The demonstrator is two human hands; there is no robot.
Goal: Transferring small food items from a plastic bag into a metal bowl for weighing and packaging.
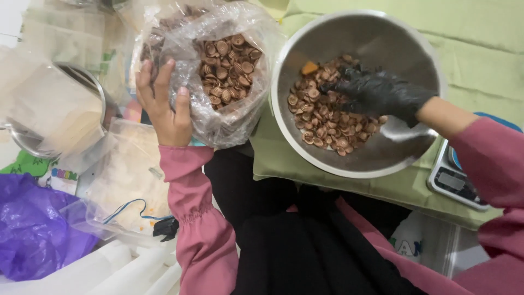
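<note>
I see my left hand (164, 104) gripping the clear plastic bag (218, 71) of brown shell-shaped snacks. My gloved right hand (376, 93) closes on snacks inside the steel bowl (404, 38).

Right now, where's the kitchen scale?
In the head view the kitchen scale sits at the right edge, half hidden under the steel bowl and the right arm's pink sleeve, on the green cloth.

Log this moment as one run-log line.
left hand: bare, grips clear bag of brown shell snacks | right hand: black glove, in steel bowl on same snacks | scale: beside bowl
</note>
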